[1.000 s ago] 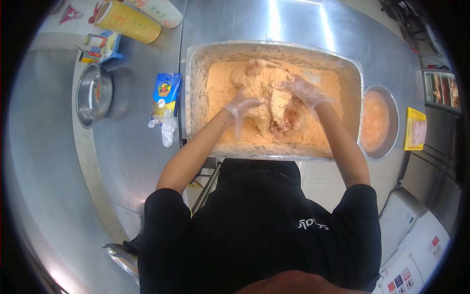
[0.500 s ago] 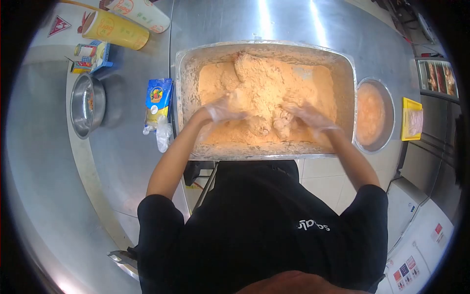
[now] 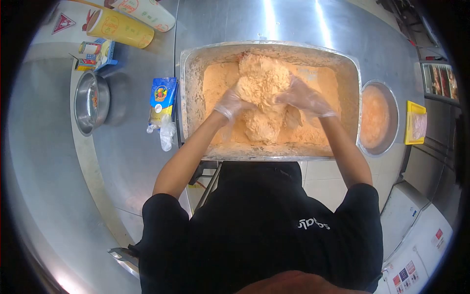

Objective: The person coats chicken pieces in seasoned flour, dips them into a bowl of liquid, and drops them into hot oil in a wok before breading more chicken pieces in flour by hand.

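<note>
A deep metal tray [image 3: 193, 98] holds orange-tinted flour [image 3: 325, 85] and a heap of flour-coated pieces [image 3: 264, 81] that look like meat. My left hand [image 3: 234, 104], in a clear plastic glove, is pressed round the left side of the heap. On the right side, my right hand [image 3: 304, 98], gloved the same way, grips the heap with its fingers towards the middle. Both hands are inside the tray, with the coated pieces between them. More coated pieces [image 3: 262, 127] lie below, near the tray's front wall. Some fingers are hidden by flour and pieces.
Right of the tray stands a round metal bowl [image 3: 393, 117] of orange liquid, then a yellow tray [image 3: 409, 122]. To the left are a blue and yellow packet [image 3: 162, 95], a crumpled plastic bag [image 3: 167, 134], a steel bowl [image 3: 100, 103], a blue basket [image 3: 106, 56] and a yellow container [image 3: 122, 28].
Both hands were lower and apart, fingers spread, half a second ago; now they have closed in on the heap from both sides. The coated pieces are bunched higher in the middle.
</note>
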A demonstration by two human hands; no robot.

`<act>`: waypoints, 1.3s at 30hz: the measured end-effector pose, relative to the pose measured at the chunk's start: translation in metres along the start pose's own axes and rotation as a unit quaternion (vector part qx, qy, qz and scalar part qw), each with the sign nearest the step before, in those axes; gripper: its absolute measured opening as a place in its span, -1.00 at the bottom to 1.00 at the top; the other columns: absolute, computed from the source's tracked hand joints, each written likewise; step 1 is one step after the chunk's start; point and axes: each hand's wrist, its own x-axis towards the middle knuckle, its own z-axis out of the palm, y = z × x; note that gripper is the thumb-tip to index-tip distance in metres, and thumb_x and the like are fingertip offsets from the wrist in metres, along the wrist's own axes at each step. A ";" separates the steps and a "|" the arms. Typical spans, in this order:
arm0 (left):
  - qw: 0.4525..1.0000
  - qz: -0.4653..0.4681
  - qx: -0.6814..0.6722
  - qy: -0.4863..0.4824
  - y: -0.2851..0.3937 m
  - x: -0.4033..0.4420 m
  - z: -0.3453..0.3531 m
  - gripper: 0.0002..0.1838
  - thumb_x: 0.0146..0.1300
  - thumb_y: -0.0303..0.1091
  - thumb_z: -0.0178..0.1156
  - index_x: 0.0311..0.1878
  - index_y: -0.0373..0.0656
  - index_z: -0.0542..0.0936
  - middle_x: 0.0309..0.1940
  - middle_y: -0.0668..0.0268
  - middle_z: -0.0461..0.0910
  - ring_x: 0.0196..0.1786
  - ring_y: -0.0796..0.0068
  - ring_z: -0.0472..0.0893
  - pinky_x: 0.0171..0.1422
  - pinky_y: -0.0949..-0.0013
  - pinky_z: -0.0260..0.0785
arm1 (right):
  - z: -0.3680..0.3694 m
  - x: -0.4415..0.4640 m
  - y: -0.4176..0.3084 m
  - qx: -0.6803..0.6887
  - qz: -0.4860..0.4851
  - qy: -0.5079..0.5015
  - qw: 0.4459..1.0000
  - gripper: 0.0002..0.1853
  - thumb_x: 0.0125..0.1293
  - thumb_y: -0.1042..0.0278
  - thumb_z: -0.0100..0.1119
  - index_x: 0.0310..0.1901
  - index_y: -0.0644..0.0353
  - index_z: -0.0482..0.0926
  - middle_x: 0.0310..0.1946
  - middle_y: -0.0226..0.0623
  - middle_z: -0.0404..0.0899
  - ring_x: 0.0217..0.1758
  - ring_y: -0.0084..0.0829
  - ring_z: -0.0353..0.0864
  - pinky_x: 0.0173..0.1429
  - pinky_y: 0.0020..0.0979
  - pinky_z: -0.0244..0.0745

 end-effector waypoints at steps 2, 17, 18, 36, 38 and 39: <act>0.998 -0.015 -0.027 0.046 0.006 0.002 -0.017 0.09 -0.22 -0.32 0.61 0.43 -0.21 0.22 0.11 0.02 0.56 0.18 0.27 0.56 0.26 0.28 0.47 | -0.017 -0.009 -0.023 -0.044 0.036 0.043 0.997 -0.16 0.14 0.04 0.33 0.35 0.39 0.25 0.28 0.14 0.33 0.41 -0.05 0.26 0.38 -0.16 0.29; 0.989 -0.111 0.049 0.090 0.007 0.080 -0.028 0.14 0.08 0.52 0.08 0.57 0.05 -0.06 0.54 0.21 0.05 0.54 0.06 0.07 0.56 -0.09 -0.10 | -0.003 0.075 0.043 0.278 0.133 0.123 0.943 -0.26 0.42 -0.21 -0.10 0.46 0.12 0.14 0.47 -0.14 0.12 0.52 -0.25 0.09 0.53 -0.26 0.03; 0.990 -0.112 0.025 0.076 0.005 0.074 -0.030 0.14 0.07 0.52 0.09 0.58 0.07 -0.07 0.55 0.23 0.01 0.55 0.05 0.04 0.56 -0.13 -0.13 | -0.003 0.075 0.041 0.243 0.130 0.113 0.955 -0.27 0.43 -0.21 -0.13 0.45 0.14 0.16 0.45 -0.12 0.15 0.51 -0.24 0.12 0.52 -0.25 0.05; 0.958 -0.200 0.207 -0.017 -0.046 -0.015 -0.016 -0.19 0.31 0.35 -0.04 0.38 -0.14 0.34 0.26 0.03 0.41 0.24 0.09 0.44 0.36 0.05 0.21 | 0.026 -0.059 0.045 0.086 0.201 -0.092 0.971 -0.29 0.48 -0.28 -0.29 0.49 -0.01 0.12 0.53 -0.26 0.05 0.58 -0.21 -0.01 0.59 -0.24 -0.16; 0.968 -0.219 0.117 0.024 -0.050 -0.006 -0.004 -0.26 0.35 0.30 -0.04 0.35 -0.09 0.38 0.19 0.11 0.48 0.20 0.11 0.44 0.34 -0.01 0.20 | 0.039 -0.040 0.052 0.129 0.161 -0.080 0.975 -0.27 0.45 -0.30 -0.19 0.49 -0.01 0.14 0.51 -0.27 0.09 0.57 -0.21 0.00 0.59 -0.24 -0.14; 0.970 -0.239 0.049 0.007 -0.063 0.004 -0.010 -0.25 0.33 0.31 -0.01 0.37 -0.07 0.36 0.19 0.12 0.47 0.24 0.13 0.40 0.36 -0.05 0.16 | 0.045 -0.030 0.072 0.122 0.078 -0.084 0.986 -0.29 0.45 -0.24 -0.14 0.48 -0.01 0.15 0.50 -0.24 0.11 0.57 -0.21 0.01 0.58 -0.24 -0.10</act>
